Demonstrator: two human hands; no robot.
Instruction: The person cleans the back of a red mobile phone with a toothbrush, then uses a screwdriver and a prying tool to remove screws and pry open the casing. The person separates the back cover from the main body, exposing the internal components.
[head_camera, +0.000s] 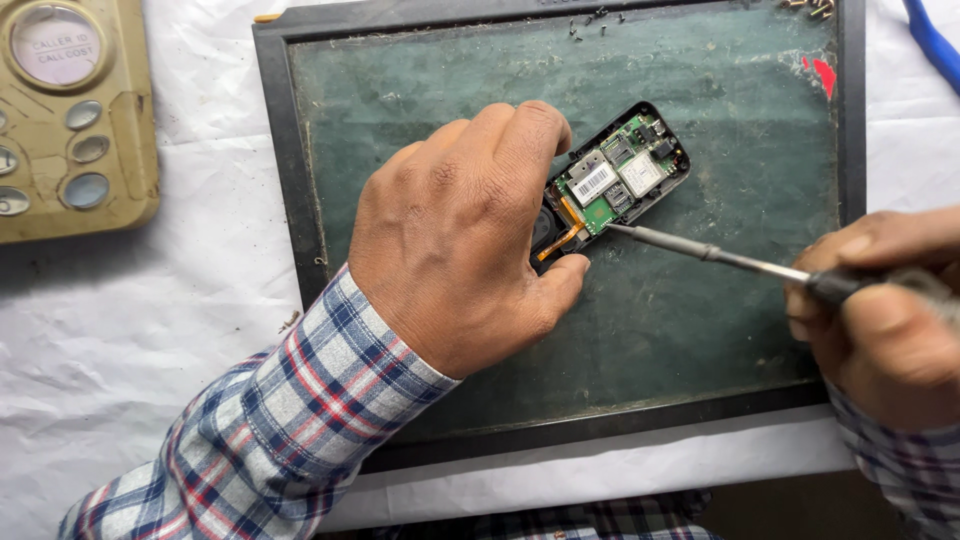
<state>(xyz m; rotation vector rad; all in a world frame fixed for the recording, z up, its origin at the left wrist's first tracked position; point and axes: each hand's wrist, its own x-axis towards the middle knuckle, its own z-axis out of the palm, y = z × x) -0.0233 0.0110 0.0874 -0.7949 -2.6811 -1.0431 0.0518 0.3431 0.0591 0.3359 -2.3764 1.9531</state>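
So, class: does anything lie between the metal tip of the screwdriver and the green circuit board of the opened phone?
Nothing visible: the slim metal screwdriver in the right hand already reaches the green circuit board; the left hand steadies the other end.

1. My bench is covered with a crinkled white sheet (130, 330).
2. On it lies a dark-framed green work mat (700, 340).
3. A beige keypad housing (75, 120) lies at far left.
4. A blue tool (935, 45) lies at top right.

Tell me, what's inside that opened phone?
The opened phone shows a green circuit board, metal shields and an orange ribbon cable. The left hand hides its lower end.
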